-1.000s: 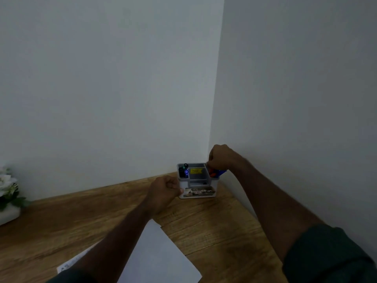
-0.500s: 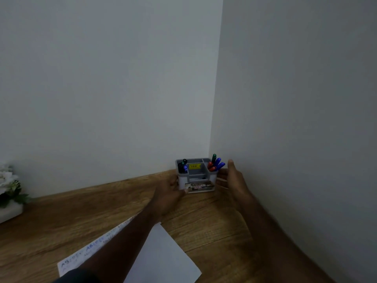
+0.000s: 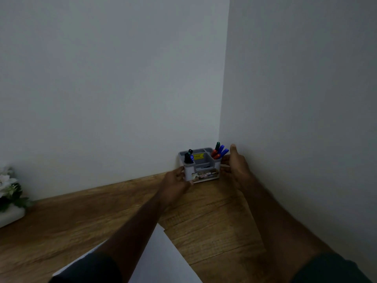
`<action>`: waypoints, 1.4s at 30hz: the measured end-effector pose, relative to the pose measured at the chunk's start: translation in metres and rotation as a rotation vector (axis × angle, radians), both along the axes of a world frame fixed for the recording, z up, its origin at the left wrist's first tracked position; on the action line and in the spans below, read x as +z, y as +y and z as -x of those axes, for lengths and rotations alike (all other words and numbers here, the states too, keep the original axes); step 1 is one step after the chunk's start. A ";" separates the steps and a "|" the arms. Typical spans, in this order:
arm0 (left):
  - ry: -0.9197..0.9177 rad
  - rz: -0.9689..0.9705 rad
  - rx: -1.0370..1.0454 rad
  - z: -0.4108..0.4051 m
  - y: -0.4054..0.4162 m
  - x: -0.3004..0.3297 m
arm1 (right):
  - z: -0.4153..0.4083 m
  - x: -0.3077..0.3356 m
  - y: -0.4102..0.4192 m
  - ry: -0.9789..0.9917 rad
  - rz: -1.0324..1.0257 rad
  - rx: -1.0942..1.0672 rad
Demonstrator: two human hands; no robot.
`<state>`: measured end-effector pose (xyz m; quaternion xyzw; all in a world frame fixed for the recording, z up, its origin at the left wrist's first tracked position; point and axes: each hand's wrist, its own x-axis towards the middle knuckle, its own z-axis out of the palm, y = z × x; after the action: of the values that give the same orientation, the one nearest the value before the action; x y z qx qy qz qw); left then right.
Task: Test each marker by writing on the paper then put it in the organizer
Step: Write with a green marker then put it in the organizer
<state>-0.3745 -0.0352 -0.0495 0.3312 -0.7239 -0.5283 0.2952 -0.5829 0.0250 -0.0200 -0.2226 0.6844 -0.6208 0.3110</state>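
Note:
A small grey organizer (image 3: 202, 167) stands on the wooden desk in the corner where the two walls meet. Red, blue and green markers (image 3: 219, 151) stick up from its right compartment. Black and blue markers (image 3: 188, 157) stand in its left one. My left hand (image 3: 176, 181) grips the organizer's left front corner. Against its right side presses my right hand (image 3: 236, 166), thumb up. The white paper (image 3: 163, 256) lies near me, partly under my left forearm.
A white pot of white flowers (image 3: 9, 198) sits at the desk's far left. White walls close off the back and the right side. Bare wooden desk (image 3: 214, 225) lies between the paper and the organizer.
My right hand let go of the markers in the right compartment and dropped to the organizer's right side. My left hand moved forward and closed on its left corner.

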 end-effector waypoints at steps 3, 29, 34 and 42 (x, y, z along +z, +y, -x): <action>-0.022 -0.003 0.000 0.005 -0.004 0.001 | 0.002 -0.002 -0.004 -0.005 -0.004 -0.015; -0.353 0.642 0.259 -0.198 0.079 0.009 | -0.180 -0.061 0.086 0.968 0.233 0.576; -0.531 0.630 0.325 -0.270 0.124 0.000 | -0.210 -0.069 0.100 1.174 0.090 0.697; -0.853 0.584 0.123 -0.295 0.138 -0.019 | -0.216 -0.065 0.109 1.143 0.001 0.615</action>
<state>-0.0795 0.1026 -0.0688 0.4629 -0.8763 -0.1037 0.0845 -0.3673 0.1344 -0.0854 -0.7038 0.6468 -0.2875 0.0611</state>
